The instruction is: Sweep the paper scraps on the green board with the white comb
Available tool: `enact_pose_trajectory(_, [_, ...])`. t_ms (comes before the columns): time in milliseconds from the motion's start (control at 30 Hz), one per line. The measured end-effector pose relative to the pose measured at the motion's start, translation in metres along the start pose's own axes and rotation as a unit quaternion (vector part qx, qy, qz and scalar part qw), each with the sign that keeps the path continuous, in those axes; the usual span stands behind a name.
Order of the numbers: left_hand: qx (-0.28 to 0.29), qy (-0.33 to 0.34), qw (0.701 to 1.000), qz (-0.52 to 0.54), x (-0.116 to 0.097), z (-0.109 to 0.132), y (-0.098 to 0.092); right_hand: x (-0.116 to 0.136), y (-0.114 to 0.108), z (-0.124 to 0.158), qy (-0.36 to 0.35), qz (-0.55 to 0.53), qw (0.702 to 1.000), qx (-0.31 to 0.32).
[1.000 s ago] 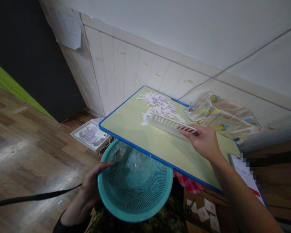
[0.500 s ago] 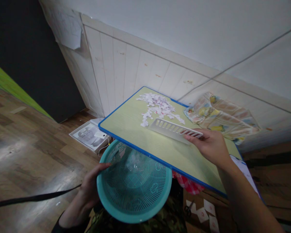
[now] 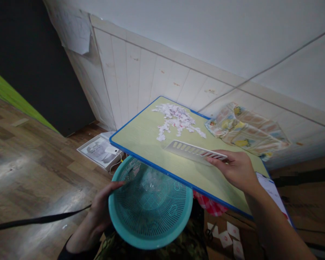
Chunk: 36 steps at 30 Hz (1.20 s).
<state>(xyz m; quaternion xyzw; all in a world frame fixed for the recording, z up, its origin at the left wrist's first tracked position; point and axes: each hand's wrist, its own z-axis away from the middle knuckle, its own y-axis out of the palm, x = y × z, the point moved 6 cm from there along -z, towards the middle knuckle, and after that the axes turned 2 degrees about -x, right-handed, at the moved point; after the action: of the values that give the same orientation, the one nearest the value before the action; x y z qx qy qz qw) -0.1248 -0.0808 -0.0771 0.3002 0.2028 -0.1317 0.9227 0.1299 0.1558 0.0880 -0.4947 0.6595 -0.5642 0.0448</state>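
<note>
My left hand (image 3: 104, 204) grips the left rim of a turquoise plastic basket (image 3: 151, 240), held under the front edge of a table. Some clear, crumpled plastic (image 3: 151, 180) lies in the basket. In my right hand (image 3: 234, 168) is a white slotted plastic strip (image 3: 192, 151), its long edge at or just over the tabletop; I cannot tell if it touches. Beyond it, torn paper scraps (image 3: 177, 117) lie in a loose heap on the yellow-green table (image 3: 141, 135) with a blue rim.
A patterned cloth (image 3: 249, 131) lies at the table's back right, by the wall. A paper sheet (image 3: 271, 191) sits at the right edge. Scissors (image 3: 209, 234) and white cards (image 3: 225, 239) are below. On the floor at left is a shallow white box (image 3: 99, 150).
My right hand has drawn the slotted strip slightly toward me, away from the paper scraps. The basket and my left hand have hardly moved.
</note>
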Motion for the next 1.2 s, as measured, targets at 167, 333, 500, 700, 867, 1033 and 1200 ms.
enact_pose_trajectory(167, [-0.005, 0.017, 1.0, -0.008, -0.002, 0.003, 0.003, -0.001, 0.004, -0.016, -0.013, -0.016, 0.998, -0.051])
enact_pose_trajectory(333, [-0.008, 0.006, 1.0, -0.013, 0.001, 0.003, 0.001, -0.008, 0.015, -0.029, -0.038, -0.004, 0.999, -0.011])
enact_pose_trajectory(500, [0.003, 0.012, 1.0, -0.004, 0.001, 0.001, -0.001, 0.0, -0.006, -0.024, -0.077, 0.033, 0.996, 0.004])
enact_pose_trajectory(700, [0.008, -0.003, 1.0, 0.012, 0.004, 0.001, 0.001, 0.002, 0.0, -0.048, -0.068, 0.024, 0.997, -0.023])
enact_pose_trajectory(867, [0.021, 0.007, 1.0, 0.003, 0.004, 0.002, 0.003, 0.006, 0.012, -0.062, -0.061, 0.02, 0.998, 0.008])
enact_pose_trajectory(1033, [0.008, -0.008, 1.0, 0.007, 0.004, 0.002, 0.004, 0.007, 0.004, -0.056, -0.051, 0.024, 0.998, 0.031])
enact_pose_trajectory(1200, [0.018, -0.017, 1.0, 0.005, 0.006, 0.001, 0.003, 0.004, 0.0, -0.055, -0.045, 0.013, 0.998, 0.05])
